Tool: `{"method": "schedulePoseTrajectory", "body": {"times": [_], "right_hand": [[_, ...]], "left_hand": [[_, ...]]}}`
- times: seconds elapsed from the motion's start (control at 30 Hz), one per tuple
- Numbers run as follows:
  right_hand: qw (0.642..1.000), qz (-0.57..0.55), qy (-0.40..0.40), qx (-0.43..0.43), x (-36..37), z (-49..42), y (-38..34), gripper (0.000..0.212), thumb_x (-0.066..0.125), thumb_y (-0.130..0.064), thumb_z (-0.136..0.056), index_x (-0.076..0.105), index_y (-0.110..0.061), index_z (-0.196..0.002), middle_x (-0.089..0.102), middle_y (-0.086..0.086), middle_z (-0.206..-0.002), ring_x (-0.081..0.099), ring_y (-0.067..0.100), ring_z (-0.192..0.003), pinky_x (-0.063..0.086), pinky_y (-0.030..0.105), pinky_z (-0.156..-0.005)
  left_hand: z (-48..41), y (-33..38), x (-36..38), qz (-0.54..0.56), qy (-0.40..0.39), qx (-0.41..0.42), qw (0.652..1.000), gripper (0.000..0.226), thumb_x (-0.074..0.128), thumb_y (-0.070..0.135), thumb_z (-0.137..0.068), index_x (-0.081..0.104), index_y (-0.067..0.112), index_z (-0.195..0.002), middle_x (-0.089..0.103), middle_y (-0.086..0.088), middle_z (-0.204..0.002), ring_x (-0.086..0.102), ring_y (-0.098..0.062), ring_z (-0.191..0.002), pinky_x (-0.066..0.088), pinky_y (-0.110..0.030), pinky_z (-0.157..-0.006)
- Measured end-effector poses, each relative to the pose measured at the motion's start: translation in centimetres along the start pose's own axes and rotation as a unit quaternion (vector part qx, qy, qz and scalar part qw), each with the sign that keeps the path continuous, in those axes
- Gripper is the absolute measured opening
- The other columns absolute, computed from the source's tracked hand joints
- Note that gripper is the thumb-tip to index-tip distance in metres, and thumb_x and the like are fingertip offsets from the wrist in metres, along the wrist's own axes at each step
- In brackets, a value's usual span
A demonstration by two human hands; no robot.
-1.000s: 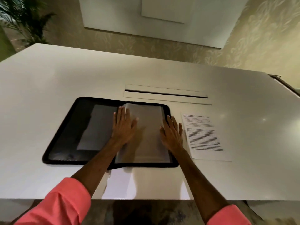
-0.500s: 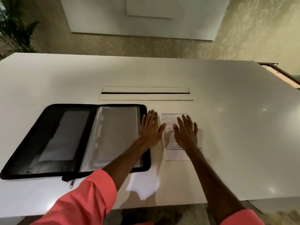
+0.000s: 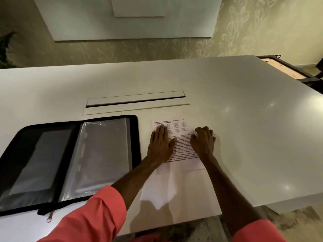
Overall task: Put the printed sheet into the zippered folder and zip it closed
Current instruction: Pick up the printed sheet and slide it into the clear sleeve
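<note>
The black zippered folder (image 3: 135,137) lies open on the white table at the left, with clear plastic sleeves (image 3: 103,154) on its right half. Its metal zip pull (image 3: 49,217) hangs at the near edge. The printed sheet (image 3: 183,145) lies flat just right of the folder. My left hand (image 3: 160,145) rests flat on the sheet's left side, fingers together. My right hand (image 3: 203,141) is on the sheet's right edge with its fingers curled down; whether it grips the paper cannot be told.
A long cable slot with a flap (image 3: 136,100) is set into the white table (image 3: 244,119) behind the folder and sheet. A dark wooden-topped piece of furniture (image 3: 286,67) stands beyond the table's far right corner. A plant (image 3: 5,48) is at far left.
Both hands left the folder's sleeves and moved right onto the printed sheet. Since half a second ago, my right hand's fingers have curled at the sheet's right edge.
</note>
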State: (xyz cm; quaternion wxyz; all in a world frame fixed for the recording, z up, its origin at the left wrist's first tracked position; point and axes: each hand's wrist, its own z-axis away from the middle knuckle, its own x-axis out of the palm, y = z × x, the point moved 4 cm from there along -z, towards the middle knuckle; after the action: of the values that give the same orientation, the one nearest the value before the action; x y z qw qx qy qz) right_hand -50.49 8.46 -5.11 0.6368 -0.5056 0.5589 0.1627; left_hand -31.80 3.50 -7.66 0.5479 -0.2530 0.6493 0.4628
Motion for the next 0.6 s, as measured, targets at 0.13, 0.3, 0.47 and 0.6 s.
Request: {"method": "schedulePoseTrajectory", "body": {"times": [0.13,0.3,0.47,0.6], "right_hand": [[0.997,-0.04,-0.005,0.07,0.1,-0.7,-0.4,0.029,0.068,-0.03,-0.096,0.073,-0.006,-0.112,0.07,0.016,-0.12,0.06,0.039,-0.118,0.048,0.047,-0.1],[0.983,-0.103,-0.049,0.141,0.1,-1.9,-0.1,0.023,0.07,-0.026,-0.09,0.077,-0.004,-0.092,0.075,0.016,-0.108,0.06,0.041,-0.117,0.046,0.046,-0.099],[0.972,-0.188,-0.065,0.128,0.1,-1.6,-0.8,0.02,0.065,-0.019,-0.094,0.069,-0.008,-0.109,0.073,0.012,-0.111,0.069,0.034,-0.107,0.058,0.051,-0.098],[0.914,-0.385,-0.06,0.114,-1.1,-1.5,-1.6,0.02,0.062,-0.012,-0.101,0.063,-0.008,-0.121,0.076,0.015,-0.114,0.076,0.02,-0.081,0.064,0.032,-0.061]], "left_hand": [[0.0,0.1,0.2,0.0,0.011,0.001,1.0,0.078,0.023,0.054,-0.116,0.002,0.006,-0.174,-0.002,-0.012,-0.183,-0.002,-0.027,-0.172,0.003,-0.046,-0.14],[0.2,0.2,0.3,0.003,0.008,0.008,1.0,0.078,0.023,0.054,-0.116,0.0,0.006,-0.174,-0.004,-0.011,-0.183,-0.004,-0.027,-0.172,0.002,-0.047,-0.14],[0.2,0.0,-0.4,0.063,0.022,0.021,0.998,0.077,0.029,0.048,-0.117,-0.003,0.006,-0.173,-0.007,-0.012,-0.183,-0.005,-0.026,-0.171,0.002,-0.046,-0.14],[0.2,-0.9,-2.8,0.34,0.129,-0.077,0.928,0.086,0.05,0.037,-0.114,-0.005,0.005,-0.173,-0.001,-0.013,-0.183,0.002,-0.029,-0.171,0.01,-0.049,-0.14]]}}
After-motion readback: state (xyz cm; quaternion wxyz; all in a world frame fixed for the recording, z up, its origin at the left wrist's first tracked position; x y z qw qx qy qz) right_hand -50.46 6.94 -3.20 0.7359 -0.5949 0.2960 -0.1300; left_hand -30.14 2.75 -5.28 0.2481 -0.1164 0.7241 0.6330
